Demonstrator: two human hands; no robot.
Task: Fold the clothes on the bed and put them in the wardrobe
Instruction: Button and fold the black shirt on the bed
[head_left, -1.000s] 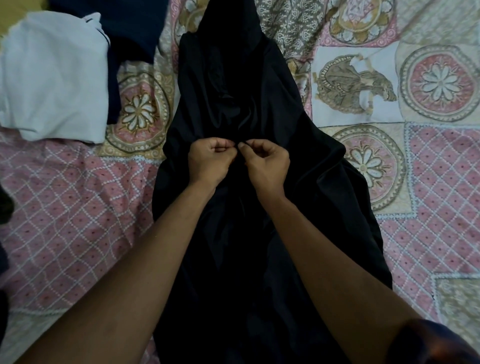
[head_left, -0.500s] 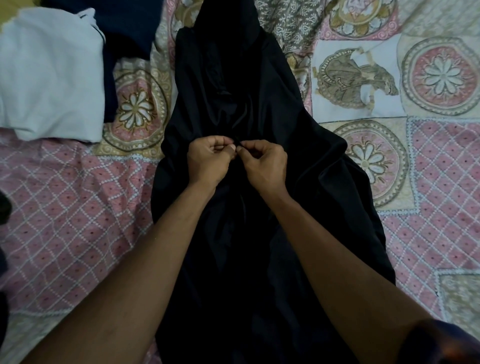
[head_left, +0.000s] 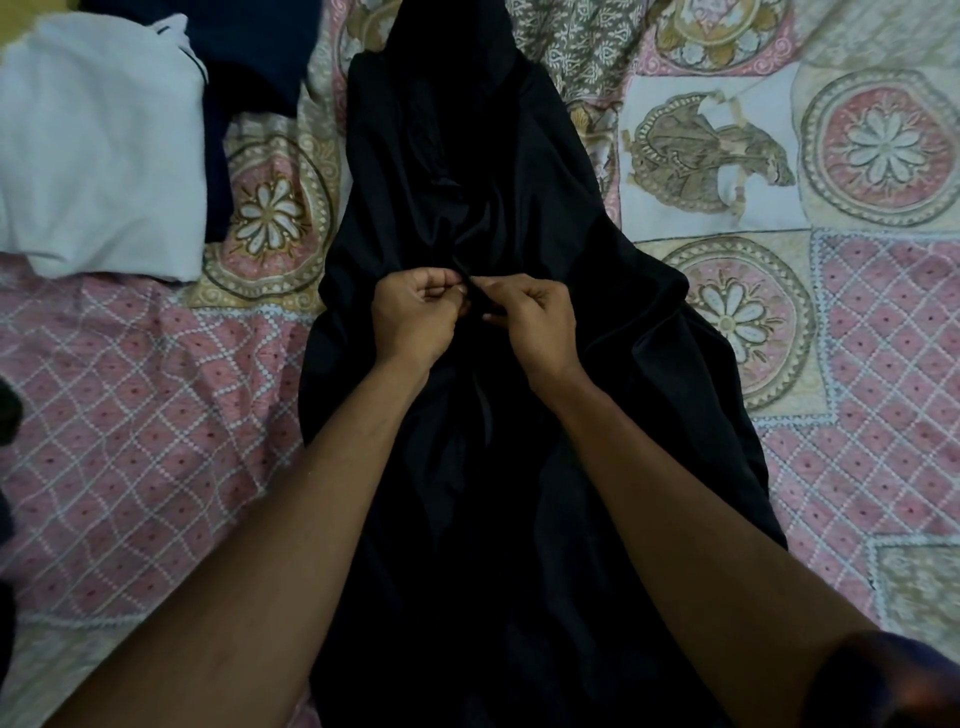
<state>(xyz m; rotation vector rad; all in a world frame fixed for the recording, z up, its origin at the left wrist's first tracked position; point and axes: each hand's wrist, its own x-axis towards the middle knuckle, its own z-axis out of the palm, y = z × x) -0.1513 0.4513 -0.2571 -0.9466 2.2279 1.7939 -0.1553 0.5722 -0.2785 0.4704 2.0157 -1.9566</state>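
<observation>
A long black garment (head_left: 519, 171) lies spread lengthwise down the middle of the bed, narrow at the far end and wide toward me. My left hand (head_left: 413, 314) and my right hand (head_left: 530, 325) sit side by side on its centre front. Each pinches a small fold of the black cloth between thumb and fingers, and the two folds meet between the hands. What exactly lies between the fingertips is too dark to tell.
A white garment (head_left: 98, 150) and a dark navy one (head_left: 244, 67) lie bunched at the far left. The patterned pink and beige bedspread (head_left: 130, 415) shows on both sides. A dark cloth edge (head_left: 8, 415) pokes in at the left border.
Both hands have stayed at the same spot on the garment's front. The fingertips have shifted slightly, working the pinched cloth between them.
</observation>
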